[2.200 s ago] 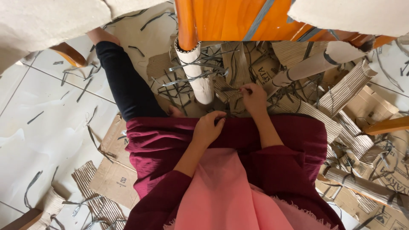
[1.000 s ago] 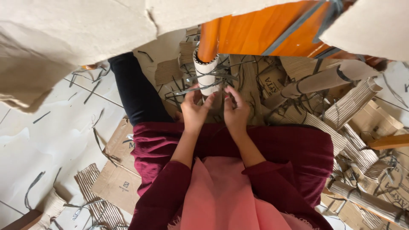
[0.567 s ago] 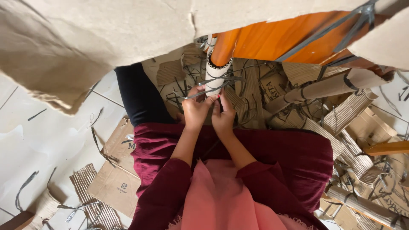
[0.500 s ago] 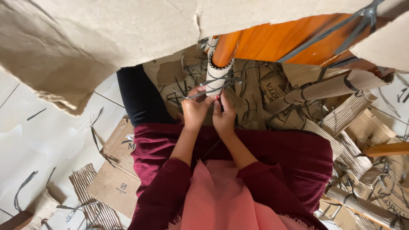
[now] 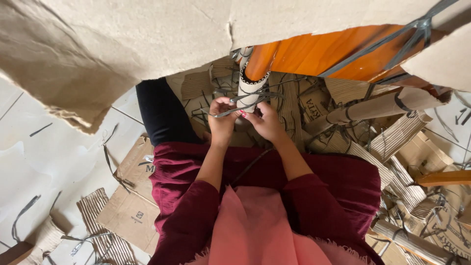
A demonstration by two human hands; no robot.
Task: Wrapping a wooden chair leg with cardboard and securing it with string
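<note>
Both hands, left hand point(image 5: 222, 118) and right hand point(image 5: 265, 122), pinch a grey strap point(image 5: 245, 100) at the wrapped orange leg point(image 5: 314, 54); a slipped pinch could let the taut strap snap back.

Packing or unpacking workshop area, set on a pale tiled floor point(image 5: 54, 162). Flattened cardboard pieces point(image 5: 130, 216) and corrugated strips point(image 5: 392, 142) are strewn throughout. Cut grey plastic strapping bands point(image 5: 22, 216) are scattered about. An orange wooden furniture part point(image 5: 333, 51), wrapped in brown paper point(image 5: 147, 34) and strapped, is seen overhead.
</note>
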